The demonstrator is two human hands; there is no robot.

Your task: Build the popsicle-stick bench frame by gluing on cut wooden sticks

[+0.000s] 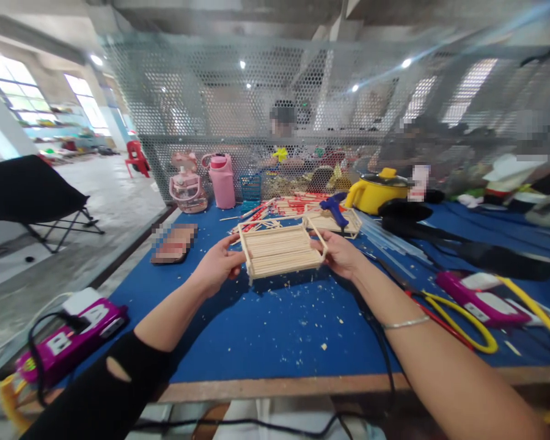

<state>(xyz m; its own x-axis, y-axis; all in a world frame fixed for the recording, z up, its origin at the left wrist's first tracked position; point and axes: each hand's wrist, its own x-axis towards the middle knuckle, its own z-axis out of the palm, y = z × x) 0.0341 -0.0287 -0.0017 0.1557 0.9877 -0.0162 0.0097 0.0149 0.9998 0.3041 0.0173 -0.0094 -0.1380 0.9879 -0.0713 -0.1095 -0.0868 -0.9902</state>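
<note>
Black fabric sleeve [94, 391] and bare right forearm [437, 360] reach over the flat blue tabletop [266, 345], above which the left hand [220, 266] and right hand [342, 253] pinch opposite ends of a pale rectangular wooden-stick tray [282, 249], whose slender joints uneven squeezing could crack.

A black sleeve [91, 391] ends on the left forearm [183, 305] (an oval opening [118, 369] sits near its cuff [152, 343]); a slim silvery bangle [406, 322] rings the right forearm [394, 299]
</note>
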